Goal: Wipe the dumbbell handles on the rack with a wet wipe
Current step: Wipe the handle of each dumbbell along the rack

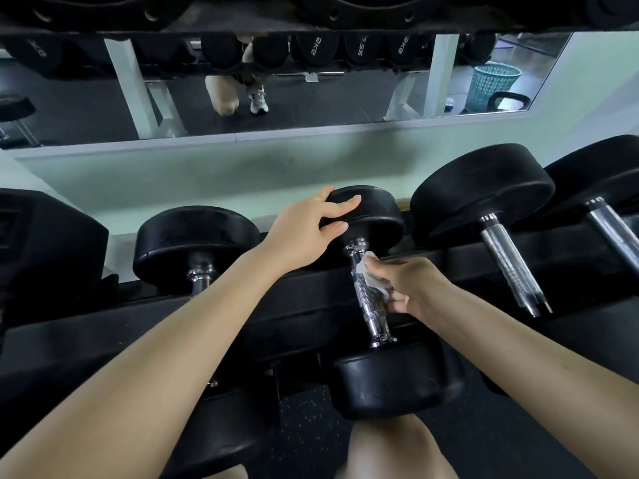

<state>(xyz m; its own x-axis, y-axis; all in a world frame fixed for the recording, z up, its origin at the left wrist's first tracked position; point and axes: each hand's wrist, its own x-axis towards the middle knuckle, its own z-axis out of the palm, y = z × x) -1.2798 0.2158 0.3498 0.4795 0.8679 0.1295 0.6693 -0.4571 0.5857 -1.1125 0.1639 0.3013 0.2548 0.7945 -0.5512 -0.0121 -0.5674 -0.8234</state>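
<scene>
Centrally, the right hand (404, 283) is pinching a white wet wipe (368, 274) against the chrome handle (368, 299) of the middle dumbbell (380, 292), fingers curled closed around the wipe so that most of the cloth is hidden; only a crumpled edge is showing near the handle's upper collar. The left hand (304, 233) is resting on the dumbbell's far black head (373, 216), fingers spread and draped loosely over its top edge, the thumb pressing the near face, steadying rather than gripping tightly. The near head (394, 378) is hanging over the front of the dark rack (304, 316), whose rails are blending into shadow and are hard to separate.

To the left, a neighbouring dumbbell (195, 243) is showing only its far head and a short stub of handle, the rest being covered by the left forearm. To the right, two larger dumbbells (484, 191) are lying with knurled handles pointing forward; the farthest is cut off by the frame edge. Another black shape at the far left is too dark to identify.

Behind the rack, a mirror (311, 98) is reflecting rows of weights, a person's knee and shoe, and a teal basket (494, 84). A bare knee (390, 447) is partly cropped at the bottom.
</scene>
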